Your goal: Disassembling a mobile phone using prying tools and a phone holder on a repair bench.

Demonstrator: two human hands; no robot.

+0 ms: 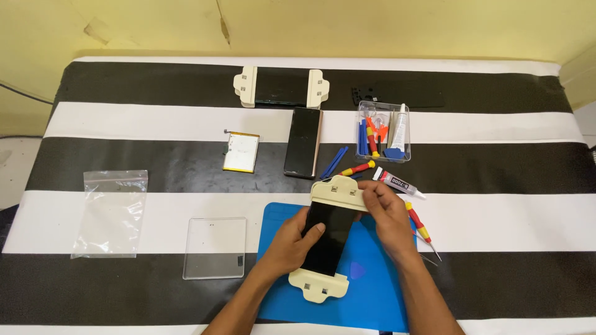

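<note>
Two bare hands are seen over a blue mat. A dark phone is laid on the mat, with a cream clamp at each end. The phone is held at its near side by the left hand, with the fingers curled around its edge and the thumb on the glass. The far clamp is pinched by the right hand, with the fingers closed on it. The near clamp is not touched. Just beyond the mat, a second phone, a clear box of tools and a glue tube are laid. Left of the mat, a clear square plate and a plastic bag are found.
</note>
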